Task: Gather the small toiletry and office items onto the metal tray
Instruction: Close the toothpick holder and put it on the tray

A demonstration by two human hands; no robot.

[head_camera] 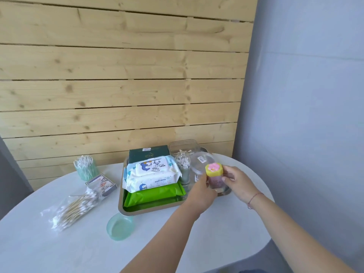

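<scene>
Worktop [59, 243], nearest: green lid [120, 226], bagged cotton swabs [74, 207], unplaced. Beyond, both hands: left hand [202, 191] and right hand [237, 183], fingers clasping yellow-capped jar [214, 177] over metal tray [149, 210], right corner. Likely light, rigid, smooth; grip the sides. Farthest: wipes [151, 174].

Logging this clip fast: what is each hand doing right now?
Left hand: closed on the jar, over the tray.
Right hand: closed on the same jar.
</scene>
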